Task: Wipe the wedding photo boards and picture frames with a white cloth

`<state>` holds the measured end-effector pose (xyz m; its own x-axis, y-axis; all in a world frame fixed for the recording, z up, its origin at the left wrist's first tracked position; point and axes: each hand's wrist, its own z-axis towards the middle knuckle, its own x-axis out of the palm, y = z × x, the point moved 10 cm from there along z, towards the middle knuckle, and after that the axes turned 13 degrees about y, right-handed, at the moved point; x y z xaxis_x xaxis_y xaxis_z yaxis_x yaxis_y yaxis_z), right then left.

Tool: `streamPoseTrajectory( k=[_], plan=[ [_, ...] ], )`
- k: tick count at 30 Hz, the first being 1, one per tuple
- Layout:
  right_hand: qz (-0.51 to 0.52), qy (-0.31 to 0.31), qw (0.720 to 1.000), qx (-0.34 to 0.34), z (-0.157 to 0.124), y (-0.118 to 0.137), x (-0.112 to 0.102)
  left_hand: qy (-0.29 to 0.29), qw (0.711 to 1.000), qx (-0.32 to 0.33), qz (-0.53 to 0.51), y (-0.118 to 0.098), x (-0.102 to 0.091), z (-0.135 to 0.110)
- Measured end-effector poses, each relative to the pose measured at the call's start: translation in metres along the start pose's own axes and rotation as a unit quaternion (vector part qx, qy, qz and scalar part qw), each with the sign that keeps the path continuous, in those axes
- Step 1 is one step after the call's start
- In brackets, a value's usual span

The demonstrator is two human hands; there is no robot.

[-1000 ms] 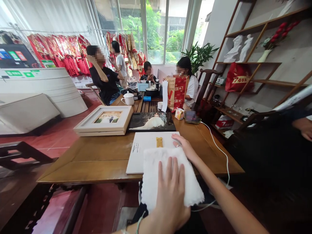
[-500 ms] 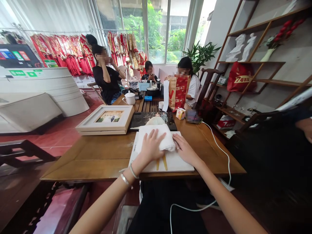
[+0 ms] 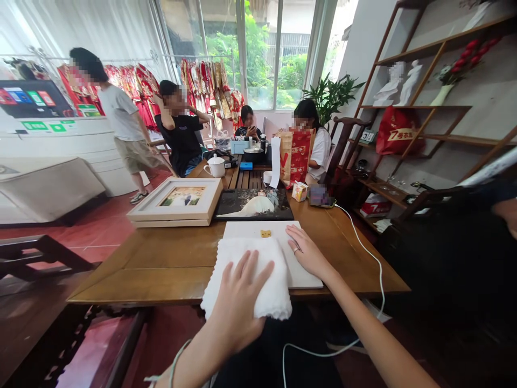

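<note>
**Left hand [image 3: 240,293] on fluffy white cloth [image 3: 236,250], right hand [image 3: 310,254] on white rectangular board [image 3: 242,230]**

I see the left fingers spread open over the cloth, which covers part of the board and reaches past the near edge of the brown wooden table [image 3: 161,261]. The right fingers lie outstretched along the board's right side. Beyond the cloth I can make out a small golden-yellow patch [image 3: 265,234].

1. Left of the board [image 3: 305,277], the table [image 3: 169,253] is open up to the picture frame [image 3: 181,196].
2. The black photo [image 3: 252,207] blocks the board's far side.
3. Right of the right hand [image 3: 307,250], open table runs to the white cord [image 3: 381,267].
</note>
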<state>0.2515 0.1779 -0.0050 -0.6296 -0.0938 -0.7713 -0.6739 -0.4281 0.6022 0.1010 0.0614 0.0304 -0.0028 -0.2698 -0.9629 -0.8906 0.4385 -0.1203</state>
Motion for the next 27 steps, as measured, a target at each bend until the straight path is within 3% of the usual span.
streamPoseTrajectory(
  k=[4,12,16,21,27],
  plan=[
    [-0.011,0.003,1.0,-0.002,0.0,0.001,0.0,-0.035,0.999,0.029,0.013,0.006,-0.006,0.003],
    [-0.024,-0.003,1.0,-0.002,-0.001,0.004,-0.001,-0.093,0.994,0.039,0.031,0.055,-0.032,0.073],
    [-0.033,-0.014,0.999,-0.01,-0.002,0.007,-0.003,-0.088,0.995,0.028,0.035,0.068,-0.037,0.091],
    [-0.038,-0.009,0.999,-0.003,-0.002,0.007,-0.003,-0.072,0.996,0.023,0.037,0.063,-0.033,0.082],
    [-0.013,-0.022,1.0,0.012,-0.002,0.0,-0.004,-0.051,0.997,0.039,0.032,0.036,-0.014,0.032]
  ],
)
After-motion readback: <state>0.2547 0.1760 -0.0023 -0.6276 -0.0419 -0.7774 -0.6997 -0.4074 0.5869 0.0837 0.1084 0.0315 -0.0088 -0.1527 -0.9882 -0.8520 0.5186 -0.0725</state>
